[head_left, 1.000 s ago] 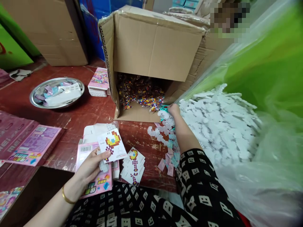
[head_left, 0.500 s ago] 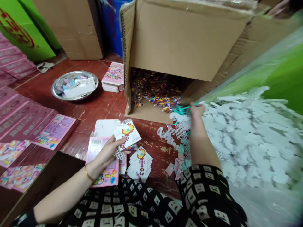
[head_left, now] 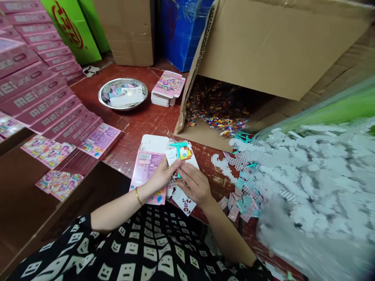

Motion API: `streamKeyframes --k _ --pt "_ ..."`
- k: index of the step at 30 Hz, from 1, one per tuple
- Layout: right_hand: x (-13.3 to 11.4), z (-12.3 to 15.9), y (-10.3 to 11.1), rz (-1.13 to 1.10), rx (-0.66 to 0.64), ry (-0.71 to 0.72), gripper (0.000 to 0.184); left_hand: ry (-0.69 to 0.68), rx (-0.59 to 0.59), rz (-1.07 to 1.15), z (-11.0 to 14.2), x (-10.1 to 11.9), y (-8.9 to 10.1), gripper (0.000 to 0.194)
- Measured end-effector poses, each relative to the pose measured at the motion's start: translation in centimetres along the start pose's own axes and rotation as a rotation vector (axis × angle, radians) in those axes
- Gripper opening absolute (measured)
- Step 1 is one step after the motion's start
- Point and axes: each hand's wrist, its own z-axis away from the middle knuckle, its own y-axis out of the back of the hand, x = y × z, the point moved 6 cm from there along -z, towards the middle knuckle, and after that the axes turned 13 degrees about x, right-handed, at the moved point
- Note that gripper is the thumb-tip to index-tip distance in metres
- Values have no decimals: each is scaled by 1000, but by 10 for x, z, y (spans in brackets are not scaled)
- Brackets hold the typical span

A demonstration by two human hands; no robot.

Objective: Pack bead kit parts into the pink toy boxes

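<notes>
Head view: teal tool [head_left: 178, 150] upright, T-head away.

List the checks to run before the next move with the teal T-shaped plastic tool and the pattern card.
1. Teal T-shaped plastic tool in hand: ok, right hand holds its stem.
2. White pixel-pattern card held: ok, by left hand.
3. Tool lying on card: ok.
4. Flat pink printed carton within reach: ok, under left hand.
5. White plastic peg grid with card: cannot tell.
</notes>
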Motion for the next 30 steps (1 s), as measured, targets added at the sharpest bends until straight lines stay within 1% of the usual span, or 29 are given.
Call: streamKeyframes --k 1,3,6,7,9,10,11,12,13,14,15,16,17,18,19,21,23,24,25,26,27,29,30 --pt "-3 -1 -1 -12 -6 -3 60 -32 -24 -16 2 3 2 42" --pt "-10 -4 -1 -41 -5 -25 54 -87 -44 -52 5 8 9 46" --pt "-15 -19 1 -125 -15 -147 39 -102 -46 -107 4 10 22 45" --pt "-11 -27 2 -138 4 -205 34 -101 -55 -128 4 11 26 44" --pt "7 -44 5 -90 87 -360 22 -124 -97 -177 3 14 32 43" --pt "21 -52 4 -60 115 -459 23 -159 -128 -207 3 18 33 43" --pt "36 -58 -1 -63 98 -570 34 -210 -156 -243 2 22 34 43" --pt "50 -62 -11 -121 22 -690 48 -272 -176 -286 1 27 35 42" --pt "61 -63 -25 -234 -99 -812 57 -335 -187 -331 -1 32 36 42" --pt "68 -63 -41 -374 -229 -917 60 -391 -188 -373 -3 36 38 41" --pt "72 -63 -55 -501 -333 -993 58 -429 -182 -406 -6 40 40 40" --pt "75 -63 -66 -589 -391 -1046 54 -453 -170 -425 -9 42 44 40" --pt "80 -65 -76 -636 -396 -1082 51 -469 -143 -433 -13 44 50 41" --pt "87 -68 -83 -654 -359 -1109 50 -493 -98 -438 -15 46 58 44" --pt "97 -70 -91 -662 -295 -1134 51 -530 -34 -457 -16 48 68 50" --pt "121 -72 -105 -692 -127 -1199 54 -634 132 -555 -13 48 91 67" --pt "150 -68 -121 -728 37 -1275 58 -705 260 -704 -5 40 111 85" --pt "162 -64 -131 -743 69 -1306 60 -705 291 -764 -1 32 119 90" --pt "171 -58 -142 -759 45 -1334 61 -685 306 -799 1 23 125 92" --pt "176 -51 -154 -778 -28 -1357 62 -657 311 -807 3 14 130 92" --pt "178 -43 -166 -797 -127 -1375 62 -628 310 -799 3 6 133 93" --pt "174 -28 -185 -838 -327 -1396 60 -576 311 -769 2 -7 136 95" --pt "171 -23 -191 -857 -398 -1402 59 -551 314 -759 0 -11 137 96"
